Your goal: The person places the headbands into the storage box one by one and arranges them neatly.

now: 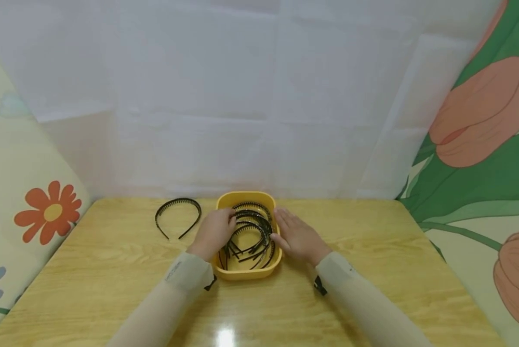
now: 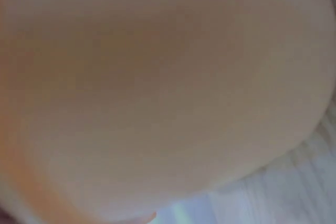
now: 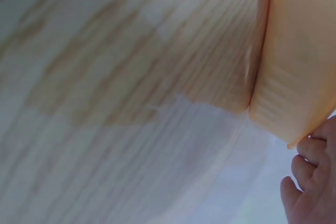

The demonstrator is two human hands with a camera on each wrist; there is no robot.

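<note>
Several black toothed headbands (image 1: pixel 252 225) lie overlapping in a yellow plastic basket (image 1: pixel 247 274) in the head view. My left hand (image 1: pixel 213 233) reaches over the basket's left rim, its bent fingers and thumb pinching a black headband at the left of the pile. Straight fingers of my right hand (image 1: pixel 301 237) press along the right side of the basket. Part of that hand, the right hand (image 3: pixel 317 174), also shows beside the basket wall (image 3: pixel 294 51) in the right wrist view. A blurred close surface fills the left wrist view and hides the left fingers there.
One more black headband (image 1: pixel 179 200) lies flat on the wooden table (image 1: pixel 112 270), left of the basket. Behind the table hangs a white sheet (image 1: pixel 242 96). Walls with painted flowers (image 1: pixel 53 212) stand at both sides.
</note>
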